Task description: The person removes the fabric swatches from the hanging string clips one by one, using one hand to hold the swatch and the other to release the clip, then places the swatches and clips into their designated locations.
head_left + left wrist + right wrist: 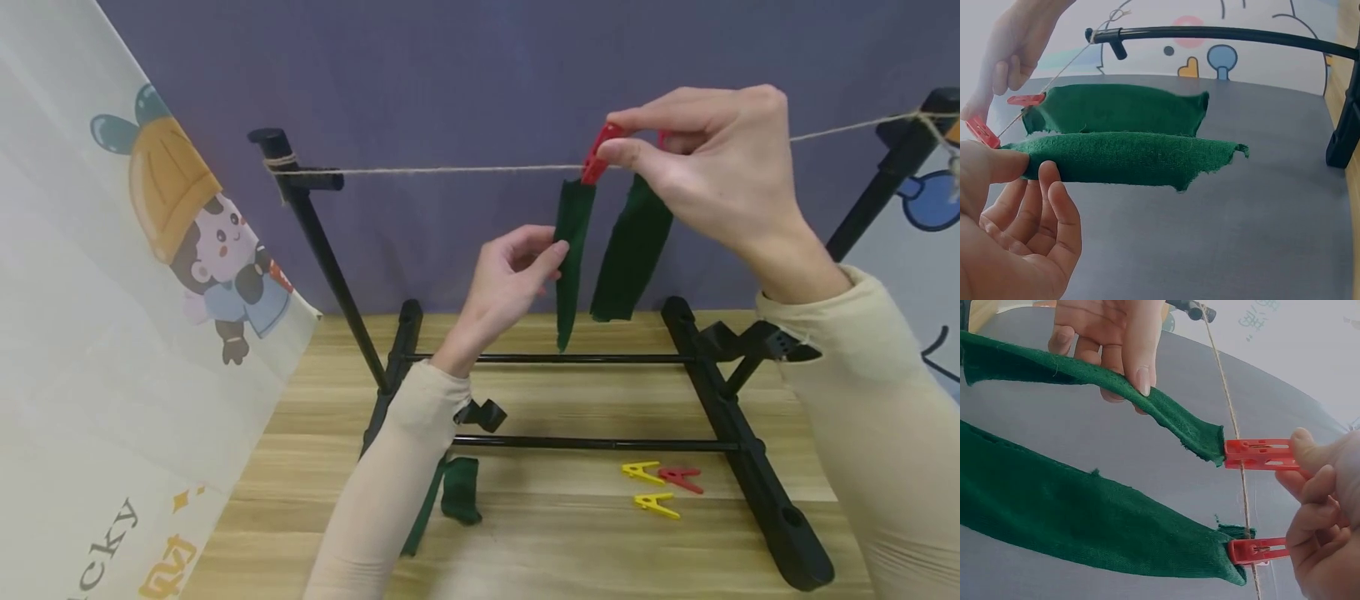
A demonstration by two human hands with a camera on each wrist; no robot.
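My right hand (720, 158) pinches the tail of a red clothespin (598, 155) set on the twine (450, 170). The clothespin's jaws are at the top end of a narrow green cloth strip (573, 250). Lower down, my left hand (517, 267) pinches that strip between thumb and fingers near its upper part. Beside it hangs a second green cloth strip (1085, 500), fixed to the twine by another red clothespin (1257, 551), which my right hand partly hides in the head view.
A black stand with a left post (322, 250) holds the twine. On the wooden table (555, 542) lie yellow clothespins (656, 505), a red clothespin (681, 478) and green cloth pieces (461, 490) beside my left forearm. Black crossbars (600, 443) run low between the stand's feet.
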